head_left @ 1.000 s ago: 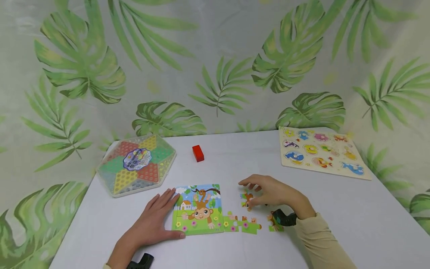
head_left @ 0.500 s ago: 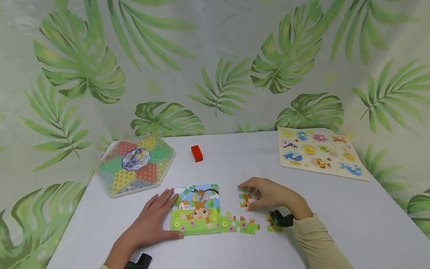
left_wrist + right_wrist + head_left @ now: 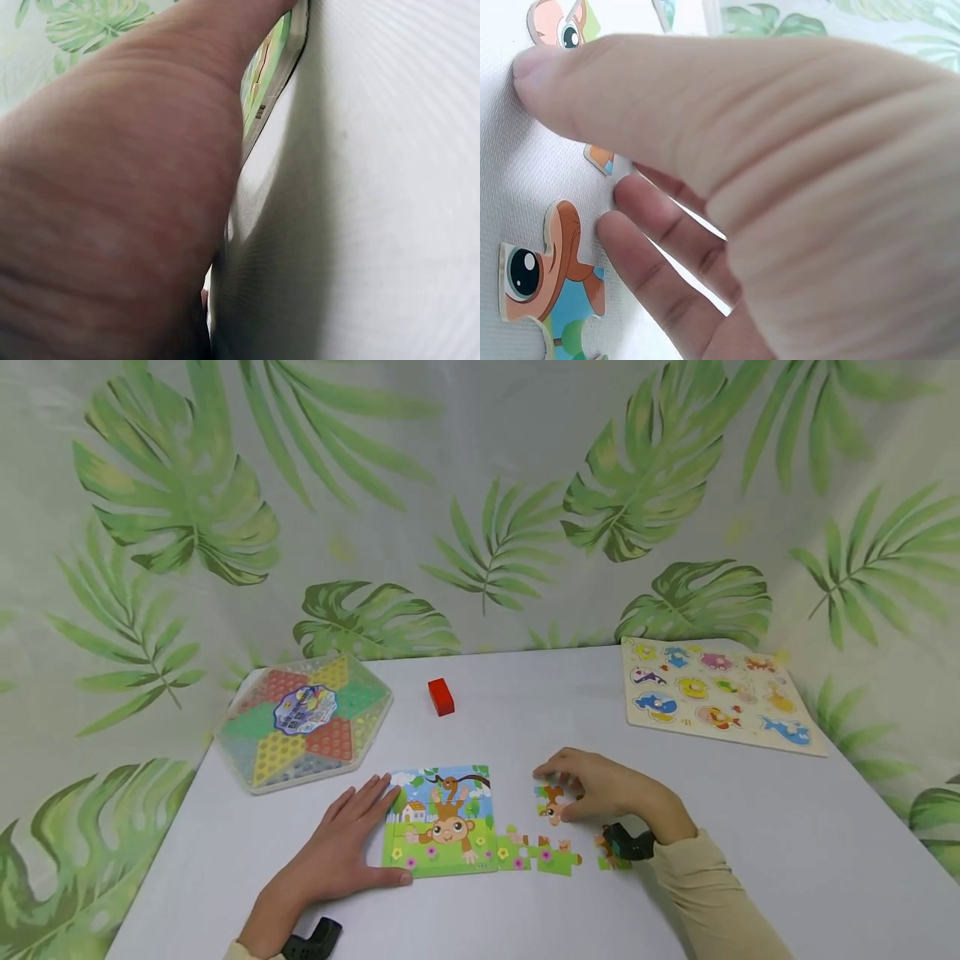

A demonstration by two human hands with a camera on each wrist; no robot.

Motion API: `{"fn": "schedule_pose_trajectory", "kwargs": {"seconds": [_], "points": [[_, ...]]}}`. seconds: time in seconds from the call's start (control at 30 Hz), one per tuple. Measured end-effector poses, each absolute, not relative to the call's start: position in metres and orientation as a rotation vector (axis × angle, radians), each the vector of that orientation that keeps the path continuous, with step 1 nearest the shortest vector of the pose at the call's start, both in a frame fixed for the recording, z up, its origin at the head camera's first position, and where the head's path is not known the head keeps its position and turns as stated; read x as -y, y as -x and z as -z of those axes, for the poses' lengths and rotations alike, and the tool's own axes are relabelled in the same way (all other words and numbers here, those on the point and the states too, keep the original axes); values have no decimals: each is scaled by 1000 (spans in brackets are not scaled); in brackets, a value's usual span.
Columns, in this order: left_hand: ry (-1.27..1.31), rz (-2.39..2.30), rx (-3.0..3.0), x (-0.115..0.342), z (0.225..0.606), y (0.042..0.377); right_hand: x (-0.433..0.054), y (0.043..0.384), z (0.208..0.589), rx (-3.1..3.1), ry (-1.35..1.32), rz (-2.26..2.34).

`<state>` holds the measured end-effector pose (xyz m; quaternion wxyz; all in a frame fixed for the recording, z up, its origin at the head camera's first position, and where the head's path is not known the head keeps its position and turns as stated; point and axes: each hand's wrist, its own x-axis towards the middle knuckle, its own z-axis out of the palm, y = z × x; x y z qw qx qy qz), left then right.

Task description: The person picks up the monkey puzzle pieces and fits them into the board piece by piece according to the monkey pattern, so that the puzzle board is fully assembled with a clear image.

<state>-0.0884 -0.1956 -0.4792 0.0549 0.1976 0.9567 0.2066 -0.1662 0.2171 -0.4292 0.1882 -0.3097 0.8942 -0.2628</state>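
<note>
A framed jigsaw puzzle point(image 3: 438, 839) with a hanging monkey lies flat before me. My left hand point(image 3: 341, 843) rests along its left side, fingers straight and spread, thumb at the bottom edge. My right hand point(image 3: 611, 789) curves over jigsaw pieces point(image 3: 550, 802), with forefinger at their top and thumb at their lower edge. The right wrist view shows the thumb point(image 3: 592, 86) low against the table beside a piece, and another piece with an eye point(image 3: 525, 274) near the other fingertips. Green-edged pieces point(image 3: 555, 858) lie between puzzle and right hand. Another piece point(image 3: 611, 860) sits below the wrist.
A hexagonal board game point(image 3: 307, 727) in a clear case stands at the back left. Behind the puzzle lies a red block point(image 3: 441, 697). A wooden sea-animal peg board point(image 3: 712, 697) occupies the back right, near the leaf-patterned cloth point(image 3: 487, 527).
Little differs. My right hand's thumb and forefinger shift slightly over the jigsaw pieces. The left hand stays on the puzzle frame.
</note>
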Motion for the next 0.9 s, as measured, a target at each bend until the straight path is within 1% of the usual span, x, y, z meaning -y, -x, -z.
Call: {"fn": "schedule_pose_trajectory", "kwargs": {"seconds": [0.23, 0.5, 0.9], "points": [[-614, -623, -2914, 194, 476, 91, -219, 171, 425, -2521, 849, 753], [-595, -621, -2897, 196, 478, 88, -219, 169, 431, -2510, 861, 767], [-605, -618, -2910, 195, 480, 89, -217, 168, 428, -2589, 883, 680]]}}
